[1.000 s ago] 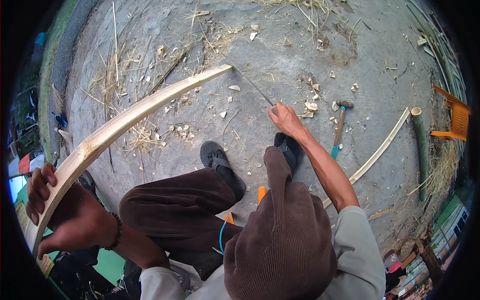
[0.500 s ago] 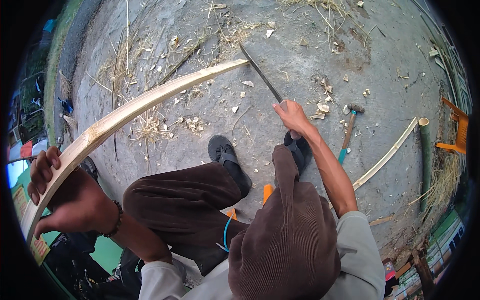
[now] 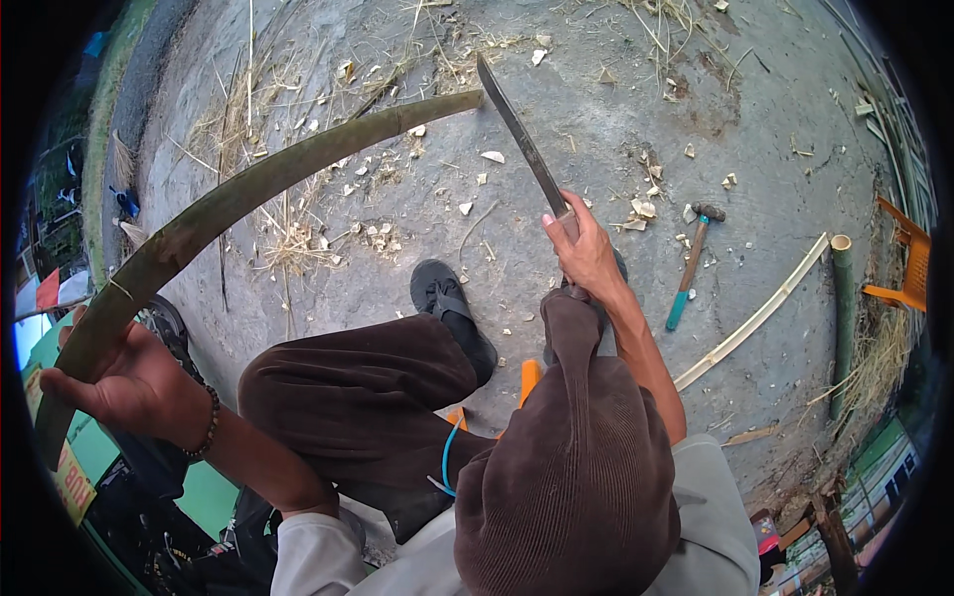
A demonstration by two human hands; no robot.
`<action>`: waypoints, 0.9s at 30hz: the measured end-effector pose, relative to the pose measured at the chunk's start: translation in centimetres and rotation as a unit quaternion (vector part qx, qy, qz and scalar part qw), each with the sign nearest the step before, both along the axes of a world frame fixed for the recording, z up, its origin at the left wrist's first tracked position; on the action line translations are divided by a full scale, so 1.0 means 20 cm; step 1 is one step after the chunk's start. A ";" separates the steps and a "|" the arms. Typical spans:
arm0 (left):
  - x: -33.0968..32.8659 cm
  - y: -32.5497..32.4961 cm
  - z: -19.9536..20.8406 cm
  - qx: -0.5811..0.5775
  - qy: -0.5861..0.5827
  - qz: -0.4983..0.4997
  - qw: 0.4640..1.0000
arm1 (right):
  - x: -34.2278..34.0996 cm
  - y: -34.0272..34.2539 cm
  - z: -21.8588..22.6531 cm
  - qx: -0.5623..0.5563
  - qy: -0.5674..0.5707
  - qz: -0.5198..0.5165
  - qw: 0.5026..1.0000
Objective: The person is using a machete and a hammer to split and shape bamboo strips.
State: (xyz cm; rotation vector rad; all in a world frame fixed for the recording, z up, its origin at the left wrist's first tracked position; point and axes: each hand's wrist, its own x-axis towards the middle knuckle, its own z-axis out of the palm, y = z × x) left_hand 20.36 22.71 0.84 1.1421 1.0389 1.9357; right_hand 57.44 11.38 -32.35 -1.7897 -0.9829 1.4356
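My left hand [image 3: 134,382] is closed around the near end of a long split bamboo strip [image 3: 263,184], with the thumb on one side and the other fingers partly behind it. The strip's dark green outer skin faces up, and its far end reaches to the upper middle. In my right hand [image 3: 586,248] is the handle of a machete [image 3: 522,134], its long dark blade pointing away from me. The strip's far tip lies just left of the blade's upper part; I cannot tell whether they touch.
A hammer [image 3: 696,263] with a teal grip lies on the concrete at the right. Beyond it are a pale split bamboo strip [image 3: 755,323], a green bamboo pole [image 3: 843,318] and an orange plastic chair [image 3: 902,260]. Wood chips [image 3: 383,238] and straw litter the floor around my sandalled feet.
The bamboo strip has been turned over, from its pale inner side to its green skin. My left palm has rolled upward. The machete now shows more of its blade's flat side.
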 end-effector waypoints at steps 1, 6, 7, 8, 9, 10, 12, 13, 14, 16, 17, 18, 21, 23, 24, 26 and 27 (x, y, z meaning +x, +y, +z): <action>0.00 0.00 0.00 0.017 0.005 0.033 0.999 | 0.01 0.01 0.04 0.053 -0.036 0.024 0.998; 0.03 0.00 0.01 0.027 0.035 0.114 0.993 | -0.02 0.06 0.28 0.075 -0.032 0.057 0.995; 0.04 0.01 0.00 0.034 0.033 0.116 0.992 | -0.03 0.06 0.31 0.092 -0.025 0.063 0.993; 0.06 0.01 -0.01 0.041 0.030 0.118 0.992 | -0.04 0.07 0.34 0.093 -0.023 0.062 0.993; 0.07 0.02 -0.02 0.042 0.032 0.118 0.992 | -0.04 0.07 0.37 0.106 -0.019 0.075 0.991; 0.08 0.03 -0.03 0.044 0.054 0.123 0.990 | -0.04 0.07 0.40 0.118 -0.014 0.089 0.989; 0.07 0.03 -0.04 0.045 0.075 0.130 0.988 | -0.05 0.08 0.46 0.134 -0.004 0.107 0.985; 0.08 0.02 -0.03 0.049 0.061 0.072 0.994 | -0.03 0.08 0.49 0.152 0.006 0.121 0.981; 0.07 0.01 -0.01 0.053 0.046 0.014 0.997 | -0.02 0.08 0.53 0.152 0.006 0.119 0.981; 0.06 -0.01 0.01 0.054 0.023 -0.055 0.997 | -0.01 0.09 0.58 0.250 -0.002 0.152 0.956; 0.07 0.00 0.02 0.057 0.000 -0.121 0.991 | -0.01 0.09 0.59 0.248 -0.003 0.152 0.957; 0.09 -0.01 0.02 0.056 -0.001 -0.122 0.991 | -0.02 0.10 0.60 0.271 -0.006 0.172 0.947; 0.19 -0.02 0.01 0.085 0.032 -0.014 0.996 | -0.05 0.12 0.55 0.295 -0.029 0.214 0.931; 0.12 -0.03 0.04 0.021 -0.026 -0.203 0.979 | -0.06 0.13 0.47 0.298 -0.047 0.230 0.925; 0.11 -0.03 0.05 0.021 -0.025 -0.203 0.979 | -0.07 0.13 0.42 0.267 -0.042 0.213 0.939; 0.12 -0.04 0.05 0.016 -0.100 -0.240 0.965 | -0.09 0.16 0.30 0.238 -0.033 0.198 0.950; 0.13 -0.03 0.05 0.017 -0.098 -0.240 0.966 | -0.09 0.17 0.23 0.179 -0.061 0.182 0.965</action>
